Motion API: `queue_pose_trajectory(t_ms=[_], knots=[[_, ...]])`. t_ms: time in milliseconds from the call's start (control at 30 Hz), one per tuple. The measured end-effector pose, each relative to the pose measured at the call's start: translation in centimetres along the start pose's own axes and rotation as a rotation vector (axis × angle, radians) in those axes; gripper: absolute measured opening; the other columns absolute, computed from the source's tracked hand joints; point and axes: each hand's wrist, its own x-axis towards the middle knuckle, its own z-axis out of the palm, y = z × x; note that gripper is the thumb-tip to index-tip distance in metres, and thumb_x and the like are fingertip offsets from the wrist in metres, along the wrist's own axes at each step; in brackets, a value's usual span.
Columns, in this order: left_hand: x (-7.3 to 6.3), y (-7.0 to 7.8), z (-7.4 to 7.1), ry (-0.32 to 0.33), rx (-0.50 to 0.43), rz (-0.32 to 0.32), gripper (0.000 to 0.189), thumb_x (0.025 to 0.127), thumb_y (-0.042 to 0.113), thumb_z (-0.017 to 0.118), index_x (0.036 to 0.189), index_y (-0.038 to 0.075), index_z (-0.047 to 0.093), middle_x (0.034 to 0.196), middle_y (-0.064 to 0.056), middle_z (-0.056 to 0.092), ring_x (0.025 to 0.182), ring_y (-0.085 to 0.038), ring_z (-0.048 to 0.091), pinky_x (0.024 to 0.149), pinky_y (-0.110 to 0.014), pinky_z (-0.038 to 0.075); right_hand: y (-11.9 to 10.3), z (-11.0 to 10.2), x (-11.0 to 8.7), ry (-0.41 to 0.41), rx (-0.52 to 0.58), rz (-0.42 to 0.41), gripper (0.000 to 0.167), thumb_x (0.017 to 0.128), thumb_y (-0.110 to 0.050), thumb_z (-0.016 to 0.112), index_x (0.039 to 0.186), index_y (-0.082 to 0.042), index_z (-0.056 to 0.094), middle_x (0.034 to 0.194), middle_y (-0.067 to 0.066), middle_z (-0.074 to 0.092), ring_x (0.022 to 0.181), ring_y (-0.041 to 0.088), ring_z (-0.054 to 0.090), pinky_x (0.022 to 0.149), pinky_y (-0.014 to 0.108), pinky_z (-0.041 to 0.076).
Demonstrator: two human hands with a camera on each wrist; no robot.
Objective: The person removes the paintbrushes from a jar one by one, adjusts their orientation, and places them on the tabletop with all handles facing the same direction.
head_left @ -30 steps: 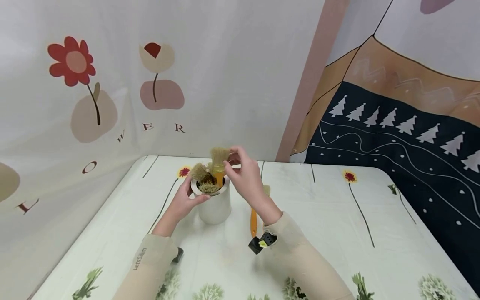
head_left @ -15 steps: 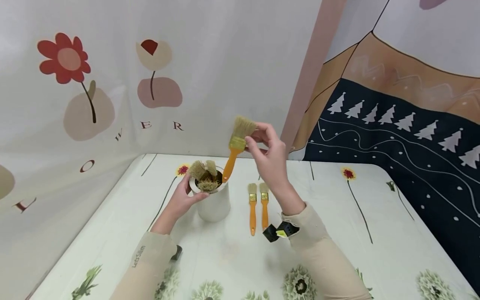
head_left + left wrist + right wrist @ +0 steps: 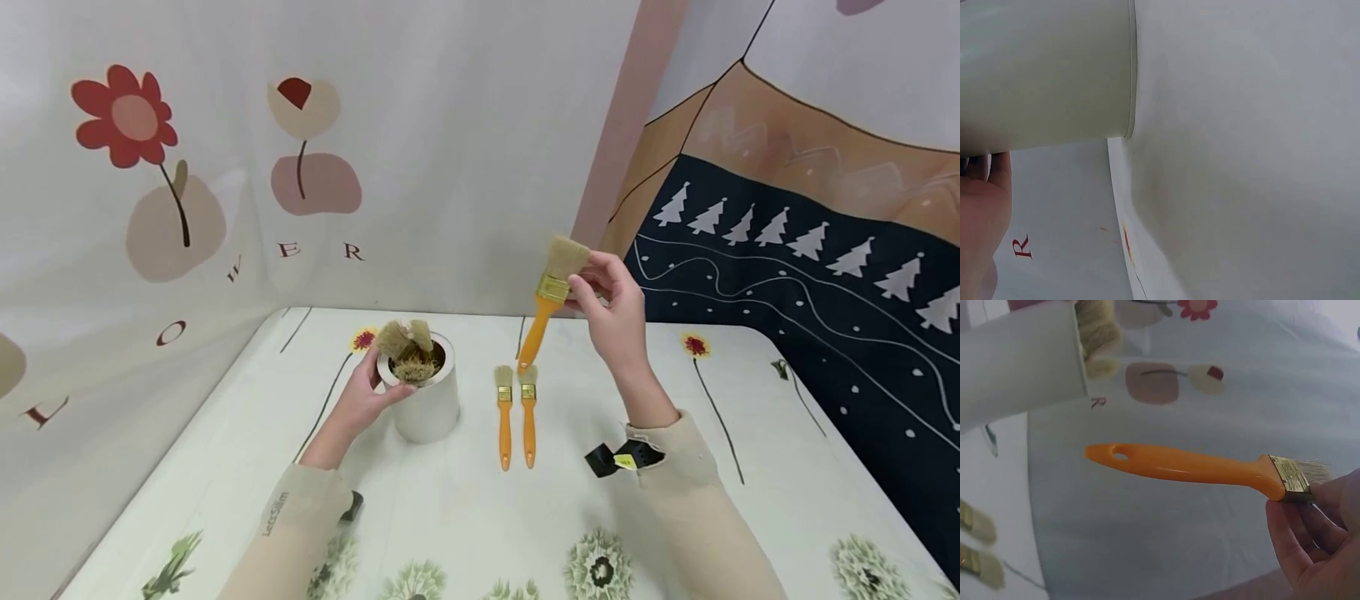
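Observation:
My right hand pinches a paintbrush by its metal band and bristles, above the table. Its bristles point up and the orange handle slants down to the left, as the right wrist view shows too. My left hand grips the rim of a white cylindrical pot standing on the table, thumb in front. Bristle ends of several brushes stick out of the pot, their handles hidden inside. Two smaller orange-handled paintbrushes lie side by side right of the pot, bristles away from me.
A white tablecloth printed with flowers covers the table. Behind it hangs a pale curtain with flower prints, and a dark cloth with white trees hangs at the right.
My right hand has lifted the paintbrush out of the pot and carried it right, past the two lying brushes. My left hand has stayed on the pot.

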Motion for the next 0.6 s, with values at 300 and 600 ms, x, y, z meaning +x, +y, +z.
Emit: queue_pose_trajectory(t_ms=[300, 600], knots=[[-0.1, 0.1, 0.0, 0.001, -0.01, -0.003, 0.108, 0.085, 0.028, 0.079, 0.159, -0.001, 0.006, 0.164, -0.029, 0.013, 0.151, -0.047, 0.016, 0.126, -0.055, 0.015, 4.0, -1.7, -0.7, -0.037, -0.054, 0.196, 0.037, 0.1, -0.01, 0.058, 0.135, 0.002, 0.051, 0.122, 0.025, 0.065, 0.087, -0.008, 0.063, 0.074, 0.013, 0.059], [-0.1, -0.2, 0.1, 0.008, -0.015, 0.028, 0.106, 0.086, 0.024, 0.079, 0.159, 0.0, 0.006, 0.164, -0.027, 0.014, 0.151, -0.047, 0.017, 0.125, -0.055, 0.016, 7.4, -2.2, -1.5, -0.113, -0.096, 0.382, 0.041, 0.103, -0.012, 0.054, 0.141, -0.001, 0.047, 0.127, 0.026, 0.063, 0.104, 0.025, 0.067, 0.078, 0.017, 0.061]])
